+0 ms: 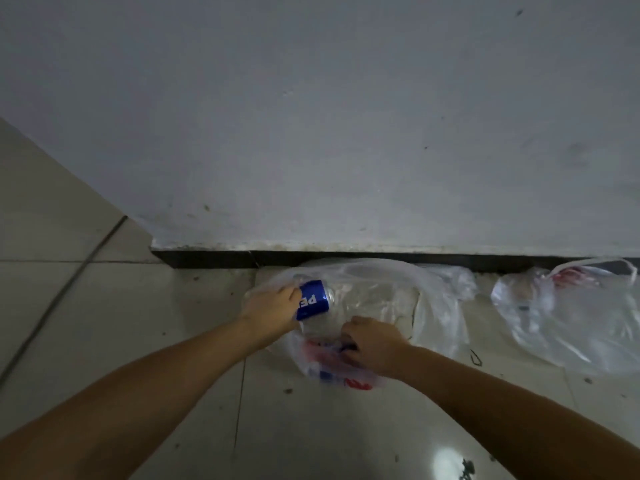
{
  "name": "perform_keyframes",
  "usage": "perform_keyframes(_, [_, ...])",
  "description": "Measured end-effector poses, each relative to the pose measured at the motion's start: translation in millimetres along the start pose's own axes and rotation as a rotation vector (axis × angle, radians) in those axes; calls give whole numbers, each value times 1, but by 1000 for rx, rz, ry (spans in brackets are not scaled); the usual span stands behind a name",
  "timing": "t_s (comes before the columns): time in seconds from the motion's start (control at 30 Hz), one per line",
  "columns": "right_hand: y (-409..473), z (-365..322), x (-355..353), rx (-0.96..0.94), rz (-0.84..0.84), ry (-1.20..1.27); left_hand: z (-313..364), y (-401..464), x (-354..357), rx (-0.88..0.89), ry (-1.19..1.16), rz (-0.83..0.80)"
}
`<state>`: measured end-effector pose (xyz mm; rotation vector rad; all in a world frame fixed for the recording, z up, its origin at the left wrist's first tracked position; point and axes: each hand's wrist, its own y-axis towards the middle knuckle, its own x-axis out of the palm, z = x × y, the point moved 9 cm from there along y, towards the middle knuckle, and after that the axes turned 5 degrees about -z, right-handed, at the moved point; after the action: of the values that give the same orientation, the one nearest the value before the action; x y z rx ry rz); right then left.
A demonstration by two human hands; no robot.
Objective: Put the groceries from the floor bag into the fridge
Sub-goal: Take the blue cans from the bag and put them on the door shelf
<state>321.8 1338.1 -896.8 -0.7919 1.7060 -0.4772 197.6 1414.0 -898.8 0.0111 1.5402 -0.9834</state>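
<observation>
A clear plastic bag (388, 292) lies on the tiled floor against the wall's dark skirting. My left hand (273, 306) grips a blue can (313, 299) with white letters at the bag's left opening. My right hand (374, 344) is closed on the bag's near edge, above a part printed in red and blue (332, 368). Pale, indistinct contents show through the plastic. The fridge is not in view.
A second clear bag (568, 313) with white handles and something red inside lies to the right by the wall. A dark cable (69, 282) runs across the floor tiles at left. The grey wall (346, 133) fills the upper view.
</observation>
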Motion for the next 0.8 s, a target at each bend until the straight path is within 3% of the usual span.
perform_keyframes(0.23, [22, -22, 27, -117, -119, -59, -18, 15, -5, -83, 158, 50])
perform_keyframes(0.3, [22, -31, 33, -141, -139, -112, -2, 11, -18, 5, 294, 121])
perform_keyframes(0.37, [21, -36, 41, -159, -132, -170, 29, 3, -21, 210, 420, 259])
perform_keyframes(0.43, [19, -34, 46, -145, -131, -214, 56, -5, -22, 352, 401, 360])
perform_keyframes(0.5, [21, -26, 49, -101, -129, -196, 51, 5, -22, 244, 252, 261])
perform_keyframes(0.53, [22, -21, 49, -83, -129, -160, 36, 15, -15, 109, 167, 133])
perform_keyframes(0.7, [12, 18, 29, 14, 30, 232, -10, 28, 19, -203, -147, -197])
perform_keyframes(0.8, [-4, 41, 11, 41, 180, 478, -14, 20, 17, -187, -112, -174])
